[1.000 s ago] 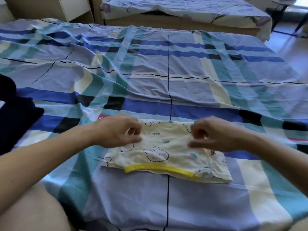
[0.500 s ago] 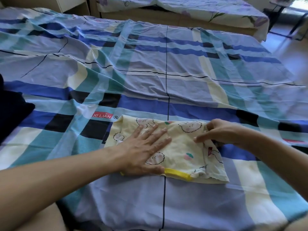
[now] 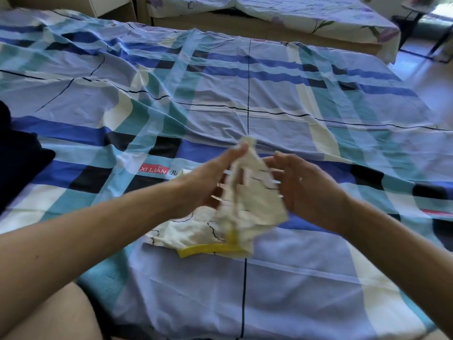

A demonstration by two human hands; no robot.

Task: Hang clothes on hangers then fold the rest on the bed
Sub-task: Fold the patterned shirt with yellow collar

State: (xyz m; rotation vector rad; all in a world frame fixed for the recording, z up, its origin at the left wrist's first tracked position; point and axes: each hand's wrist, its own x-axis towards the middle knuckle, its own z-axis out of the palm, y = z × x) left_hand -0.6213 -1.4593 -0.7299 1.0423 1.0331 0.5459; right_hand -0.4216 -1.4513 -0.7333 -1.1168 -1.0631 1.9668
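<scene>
Standing raised between left hand (image 3: pixel 208 182), right hand (image 3: pixel 308 192): cream garment (image 3: pixel 255 209); grips blurred, cannot tell

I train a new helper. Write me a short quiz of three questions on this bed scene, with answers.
1. True or false: the cream cartoon-print garment with yellow trim lies completely flat on the blue plaid bedsheet.
2. What lies at the picture's left edge? A) dark navy cloth B) red towel C) white hanger
3. Fill in: the red label on the sheet reads "XI ____".
Key: 1 false: part is raised between the left hand and right hand; 2 A; 3 LIAN.
</scene>
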